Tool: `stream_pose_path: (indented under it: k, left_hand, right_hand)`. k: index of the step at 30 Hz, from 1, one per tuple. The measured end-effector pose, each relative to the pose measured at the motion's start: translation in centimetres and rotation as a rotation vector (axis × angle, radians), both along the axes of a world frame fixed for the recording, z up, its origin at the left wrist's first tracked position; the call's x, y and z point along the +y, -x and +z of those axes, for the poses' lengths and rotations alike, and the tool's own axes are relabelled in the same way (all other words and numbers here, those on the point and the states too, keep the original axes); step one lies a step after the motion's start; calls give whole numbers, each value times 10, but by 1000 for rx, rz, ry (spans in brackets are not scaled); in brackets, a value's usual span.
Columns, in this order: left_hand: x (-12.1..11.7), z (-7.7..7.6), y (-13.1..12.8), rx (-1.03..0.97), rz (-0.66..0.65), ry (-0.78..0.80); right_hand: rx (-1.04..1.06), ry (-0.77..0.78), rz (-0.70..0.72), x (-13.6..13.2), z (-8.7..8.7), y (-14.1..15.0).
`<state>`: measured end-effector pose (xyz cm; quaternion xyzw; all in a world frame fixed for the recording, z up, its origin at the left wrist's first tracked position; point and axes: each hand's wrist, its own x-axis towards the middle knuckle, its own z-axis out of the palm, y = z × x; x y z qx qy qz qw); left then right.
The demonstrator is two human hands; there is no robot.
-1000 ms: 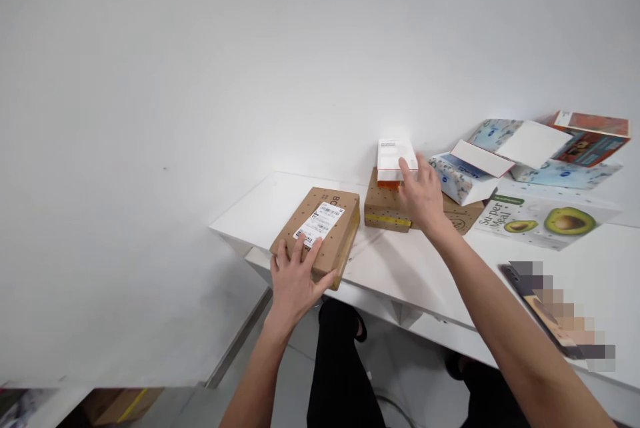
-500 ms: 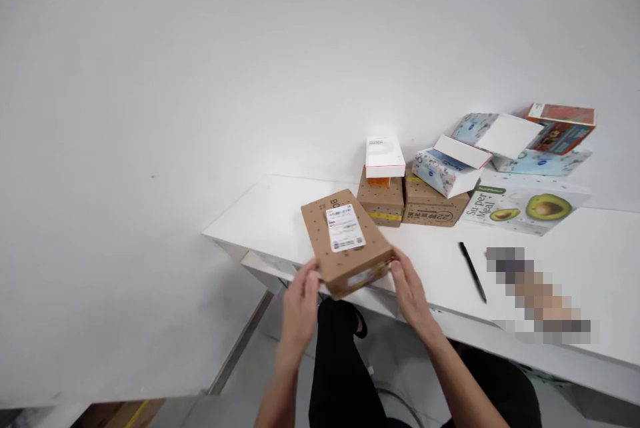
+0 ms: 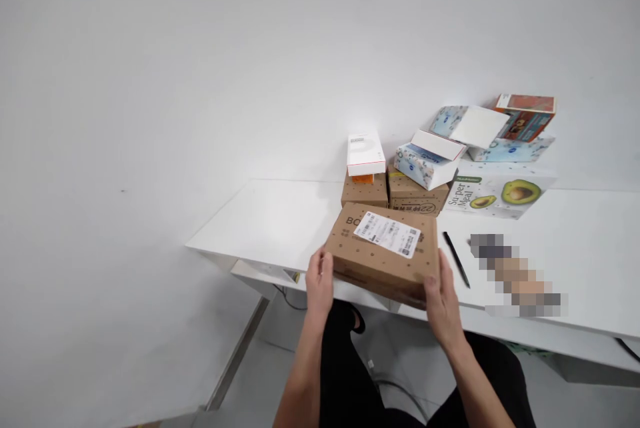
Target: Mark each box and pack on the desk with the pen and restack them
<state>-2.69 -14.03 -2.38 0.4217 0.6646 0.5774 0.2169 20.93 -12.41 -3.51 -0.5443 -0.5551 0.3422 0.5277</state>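
Note:
A brown cardboard box (image 3: 345, 251) with a white shipping label (image 3: 390, 233) on its top is held between both my hands at the table's front edge. My left hand (image 3: 320, 279) grips its left end, thumb near the top edge. At the right end, my right hand (image 3: 441, 298) is closed on the box's near corner. The box is slightly tilted, with its long side across my view; its underside is hidden. Just right of it lies a black pen (image 3: 456, 259) on the white table (image 3: 260, 225).
Behind are two smaller cardboard boxes (image 3: 364, 191), with a white box (image 3: 366, 153) and a floral open carton (image 3: 427, 160) on top. An avocado-printed box (image 3: 500, 191) stands to the right, cartons above it. A pixelated patch (image 3: 520, 275) covers something beside the pen. A wall (image 3: 150, 81) rises behind.
The cardboard box has been turned so its long side runs across my view, and both hands have moved right with it. The view has shifted slightly to the right.

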Motion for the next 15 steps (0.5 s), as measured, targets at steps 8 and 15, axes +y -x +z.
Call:
stream_pose_path:
  k: [8, 15]
  left_hand:
    - [-7, -32, -40, 46, -218, 32]
    - [-19, -8, -37, 157, -108, 29]
  right_hand:
    - [-15, -59, -8, 37, -14, -41]
    - [-52, -4, 97, 9, -11, -51]
